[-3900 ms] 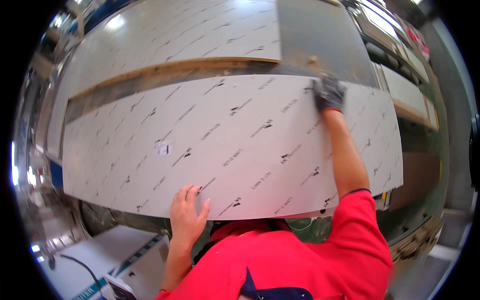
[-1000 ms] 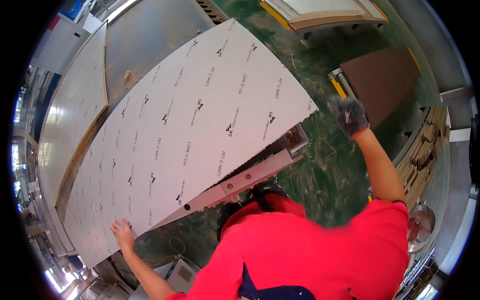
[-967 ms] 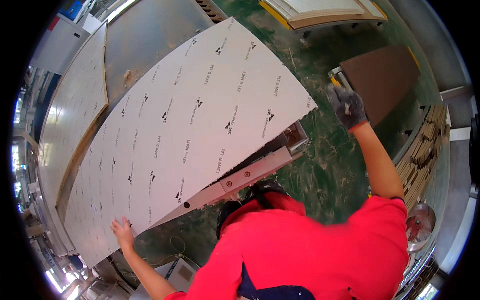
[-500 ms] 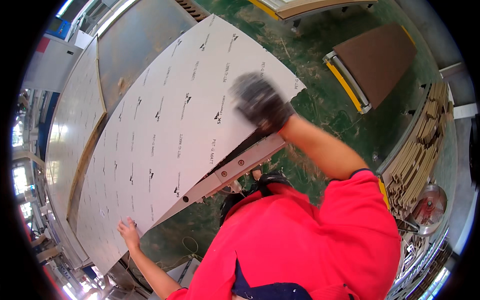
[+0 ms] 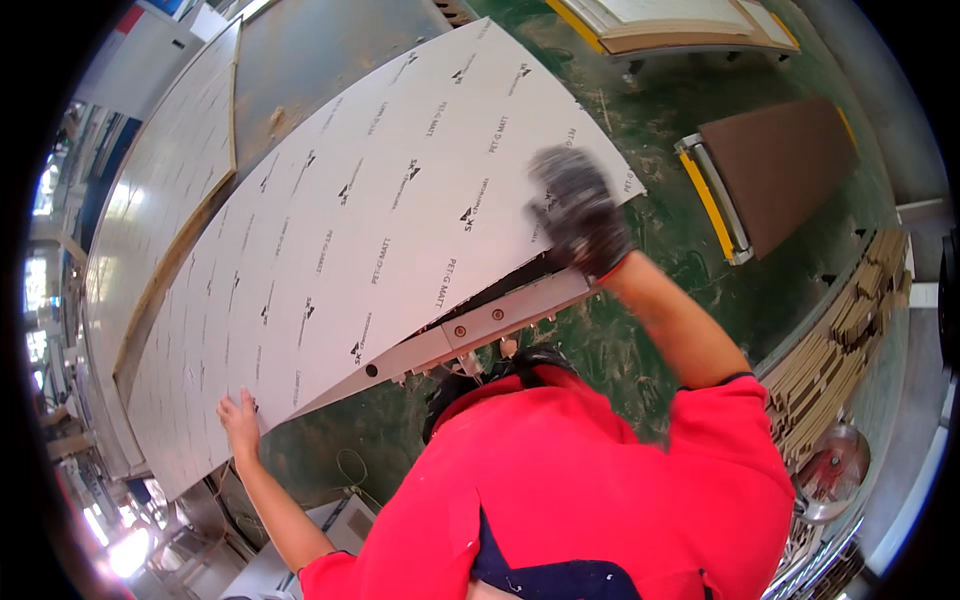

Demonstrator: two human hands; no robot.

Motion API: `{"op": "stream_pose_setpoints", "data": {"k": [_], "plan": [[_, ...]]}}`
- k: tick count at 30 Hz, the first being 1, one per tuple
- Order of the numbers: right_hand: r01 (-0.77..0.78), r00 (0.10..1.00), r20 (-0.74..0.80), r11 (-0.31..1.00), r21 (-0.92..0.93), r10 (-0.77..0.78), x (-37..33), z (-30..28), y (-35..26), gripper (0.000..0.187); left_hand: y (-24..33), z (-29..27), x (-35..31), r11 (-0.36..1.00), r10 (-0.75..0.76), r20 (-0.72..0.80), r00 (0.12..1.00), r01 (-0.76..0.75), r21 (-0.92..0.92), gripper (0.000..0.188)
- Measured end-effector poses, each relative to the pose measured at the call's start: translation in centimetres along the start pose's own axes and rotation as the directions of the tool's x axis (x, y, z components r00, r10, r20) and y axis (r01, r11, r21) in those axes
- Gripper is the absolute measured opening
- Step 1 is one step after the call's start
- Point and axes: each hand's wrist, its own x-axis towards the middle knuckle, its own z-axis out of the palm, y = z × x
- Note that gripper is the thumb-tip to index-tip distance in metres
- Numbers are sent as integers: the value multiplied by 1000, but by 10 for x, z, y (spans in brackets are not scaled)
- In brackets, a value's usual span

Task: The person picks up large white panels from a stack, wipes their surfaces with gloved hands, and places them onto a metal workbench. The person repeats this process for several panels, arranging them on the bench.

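Note:
A large white panel [image 5: 330, 230], its face covered by printed protective film, lies slanted across a metal machine bed. My bare left hand [image 5: 240, 415] rests on its near left edge, fingers stretched over the top face; whether the thumb goes beneath is unclear. Over the panel's right part is my right hand [image 5: 578, 205] in a dark work glove, smeared by motion. I cannot make out its fingers, nor whether it touches the film. Below the panel's near edge, a dark gap separates it from a pale metal beam [image 5: 480, 328] with round bolts.
A second filmed panel [image 5: 165, 200] with a wooden edge lies at the left. On the green floor [image 5: 690, 290] to the right stands a brown board [image 5: 780, 170] on a yellow-edged roller stand. Stacked brown strips [image 5: 840, 340] and a round metal fan [image 5: 832, 475] are farther right.
My gloved right hand has moved to the right over the panel, toward its right corner. My left hand stays at the near left edge. The whole view has shifted slightly.

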Motion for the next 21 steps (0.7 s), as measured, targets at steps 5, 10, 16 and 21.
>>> {"op": "stream_pose_setpoints", "data": {"k": [5, 10, 16, 21], "plan": [[155, 988, 42, 982, -110, -151, -7, 12, 28, 49, 17, -13, -18, 995, 1, -50, 999, -6, -99, 71], [-131, 987, -141, 870, -476, 72, -23, -63, 130, 34, -22, 12, -64, 982, 57, -175, 983, -86, -166, 58], [14, 991, -120, 934, -358, -61, -3, -10, 53, 36, 3, -1, -75, 975, 65, -188, 980, -102, -196, 55], [63, 998, 20, 996, -70, -62, 17, 47, -91, 36, 5, -16, -80, 985, 93, -178, 980, -117, -130, 56]]}}
